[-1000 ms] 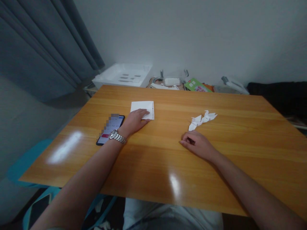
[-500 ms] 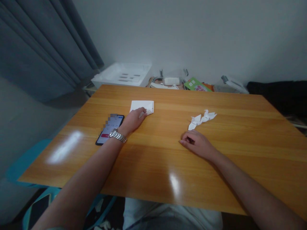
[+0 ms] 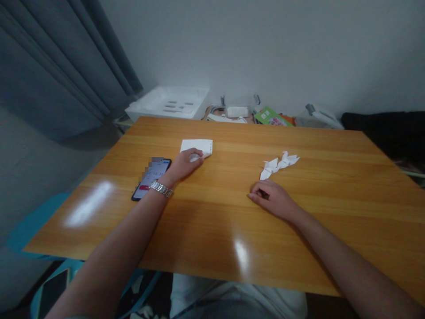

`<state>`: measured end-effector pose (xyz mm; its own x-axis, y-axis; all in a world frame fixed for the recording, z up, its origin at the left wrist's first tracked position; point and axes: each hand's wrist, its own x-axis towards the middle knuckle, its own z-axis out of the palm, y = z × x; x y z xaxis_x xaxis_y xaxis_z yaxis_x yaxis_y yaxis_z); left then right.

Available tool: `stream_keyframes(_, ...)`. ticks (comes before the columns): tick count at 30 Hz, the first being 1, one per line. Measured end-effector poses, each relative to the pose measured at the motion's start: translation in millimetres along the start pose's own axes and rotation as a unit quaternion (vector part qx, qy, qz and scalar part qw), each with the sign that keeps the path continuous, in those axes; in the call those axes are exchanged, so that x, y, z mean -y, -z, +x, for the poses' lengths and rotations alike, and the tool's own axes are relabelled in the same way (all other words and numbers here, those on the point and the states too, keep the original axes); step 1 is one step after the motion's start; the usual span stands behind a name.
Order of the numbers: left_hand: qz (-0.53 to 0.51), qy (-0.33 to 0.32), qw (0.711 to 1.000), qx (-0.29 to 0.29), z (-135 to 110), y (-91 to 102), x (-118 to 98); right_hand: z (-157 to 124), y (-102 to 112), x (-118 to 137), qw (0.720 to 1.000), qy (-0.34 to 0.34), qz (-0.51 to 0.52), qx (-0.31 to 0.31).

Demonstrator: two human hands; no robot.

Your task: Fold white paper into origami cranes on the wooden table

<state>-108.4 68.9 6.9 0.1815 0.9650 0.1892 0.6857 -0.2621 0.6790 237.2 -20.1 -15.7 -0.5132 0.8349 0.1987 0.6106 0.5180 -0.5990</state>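
The left hand (image 3: 182, 166) has its grip closed on the near edge of the white paper sheet (image 3: 198, 145), which lies on the bench (image 3: 212, 221) just beside a phone (image 3: 151, 177). The sheet looks light, thin and easily creased, best pinched at an edge or corner. The right hand (image 3: 272, 200) rests curled shut and empty near a folded paper figure (image 3: 279, 165).

Single head-worn view, forward and down over the near table (image 3: 212, 230) edge.
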Motion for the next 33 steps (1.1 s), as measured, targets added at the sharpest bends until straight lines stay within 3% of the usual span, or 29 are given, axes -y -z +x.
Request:
stream_keyframes(9, -0.028, -0.049, 0.997, 0.050, 3.4, 0.8, 18.2, -0.4, 0.0, -1.8, 1.000, -0.002, 0.013, 0.005)
stream_keyframes(18, -0.021, -0.047, 0.998, 0.045, 3.8, -0.6, 19.4, -0.2, 1.4, 0.8, 1.000, -0.006, 0.012, 0.004)
stream_keyframes(26, 0.070, -0.032, 0.994, -0.075, 2.5, -6.6, 14.3, -2.0, 1.7, 2.0, 0.999, -0.020, 0.022, -0.027)
stream_keyframes(33, 0.097, -0.062, 0.978, -0.177, 1.6, 2.4, -5.3, 3.0, 8.3, 8.3, 0.988, 0.059, -0.108, -0.096)
